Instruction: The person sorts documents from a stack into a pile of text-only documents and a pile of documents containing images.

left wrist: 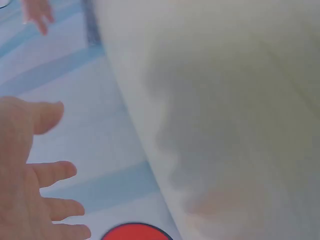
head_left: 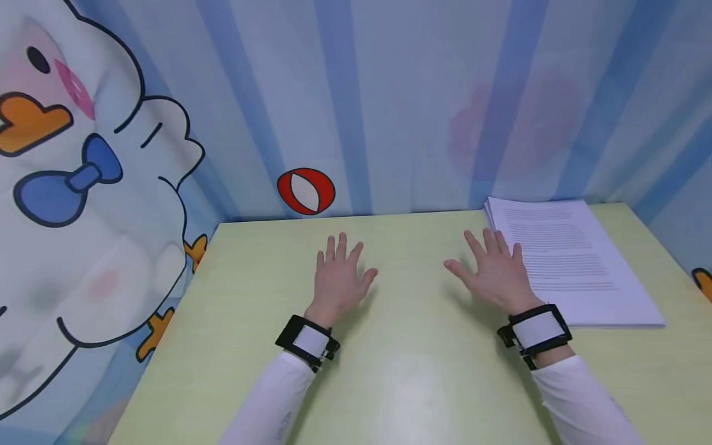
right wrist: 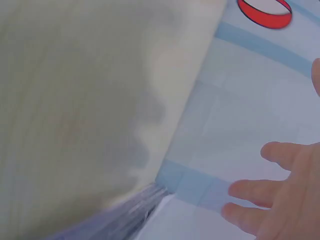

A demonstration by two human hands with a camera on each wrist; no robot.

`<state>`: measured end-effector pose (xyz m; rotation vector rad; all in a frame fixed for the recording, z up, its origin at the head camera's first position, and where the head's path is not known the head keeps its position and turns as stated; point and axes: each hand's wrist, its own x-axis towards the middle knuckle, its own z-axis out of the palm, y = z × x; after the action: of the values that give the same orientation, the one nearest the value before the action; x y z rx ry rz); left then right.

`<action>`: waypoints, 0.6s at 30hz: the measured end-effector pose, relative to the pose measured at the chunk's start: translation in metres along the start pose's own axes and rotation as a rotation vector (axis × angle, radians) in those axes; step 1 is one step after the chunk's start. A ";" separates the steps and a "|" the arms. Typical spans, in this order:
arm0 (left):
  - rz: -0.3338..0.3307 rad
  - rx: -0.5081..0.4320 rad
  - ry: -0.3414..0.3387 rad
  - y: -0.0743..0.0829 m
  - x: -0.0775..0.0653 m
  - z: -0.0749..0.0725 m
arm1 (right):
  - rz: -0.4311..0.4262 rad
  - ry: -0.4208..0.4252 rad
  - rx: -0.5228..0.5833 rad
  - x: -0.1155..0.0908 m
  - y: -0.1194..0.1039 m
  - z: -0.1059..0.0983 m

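Observation:
My left hand (head_left: 337, 281) hovers over the pale wooden table (head_left: 411, 383), fingers spread and holding nothing. To its right, my right hand (head_left: 497, 276) is also spread and bare, beside a stack of printed paper (head_left: 573, 259), its outer fingers overlapping the stack's left edge from above. Shadows fall on the table under both hands. In the left wrist view the left hand (left wrist: 25, 175) shows its thumb and several fingers apart. The right wrist view has the right hand (right wrist: 285, 195) at the right edge, with the stack's side edge (right wrist: 125, 217) below.
A blue striped curtain (head_left: 411, 111) hangs behind the table's far edge. It carries a printed white duck (head_left: 128, 272) on the left and a red and white ball print (head_left: 306, 191). Black wrist straps (head_left: 308, 342) sit over white sleeves (head_left: 272, 402).

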<state>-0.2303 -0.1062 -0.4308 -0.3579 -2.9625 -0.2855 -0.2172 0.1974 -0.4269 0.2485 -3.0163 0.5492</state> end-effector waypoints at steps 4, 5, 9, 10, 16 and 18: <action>0.023 -0.190 0.034 0.015 -0.001 -0.007 | 0.010 0.071 0.075 -0.004 0.013 -0.015; 0.029 -0.240 0.035 0.019 -0.001 -0.007 | 0.016 0.089 0.089 -0.005 0.018 -0.018; 0.050 -0.387 -0.010 0.040 0.000 -0.008 | 0.062 0.112 0.134 -0.012 0.040 -0.032; 0.068 -0.406 -0.032 0.045 0.000 -0.007 | 0.082 0.112 0.143 -0.014 0.046 -0.035; 0.154 -0.460 -0.185 0.075 -0.001 0.007 | 0.204 0.106 0.159 -0.024 0.083 -0.043; 0.180 -0.444 -0.220 0.085 -0.002 0.012 | 0.234 0.097 0.159 -0.027 0.095 -0.045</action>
<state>-0.2089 -0.0233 -0.4284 -0.7455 -3.0233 -0.9402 -0.2055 0.3050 -0.4198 -0.1223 -2.9271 0.7962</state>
